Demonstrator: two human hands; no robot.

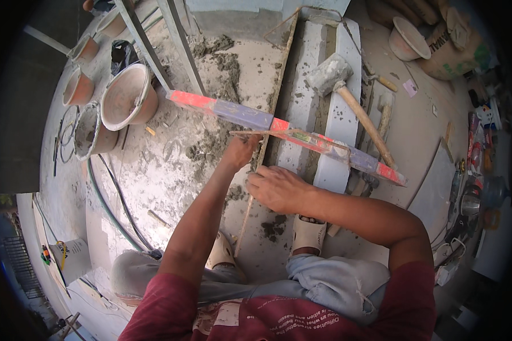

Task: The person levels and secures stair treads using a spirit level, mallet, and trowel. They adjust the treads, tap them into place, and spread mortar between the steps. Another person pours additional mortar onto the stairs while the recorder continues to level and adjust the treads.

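My left hand is closed around one end of a thin bent metal rod, which crosses beside and over a spirit level. Painted red and purple, the level lies slantwise across pale blocks. My right hand is just nearer to me, its fingers curled over the edge of a long thin board that runs along the blocks' left side; the fingertips are partly hidden. On the blocks, right of the hands, rests a mallet with a wooden handle and a mortar-crusted head.
Several mortar buckets stand at the left, near a dark hose. Two metal legs rise beside the level's left end. Wet mortar lies left of the board. Sacks and another bucket are at the far right.
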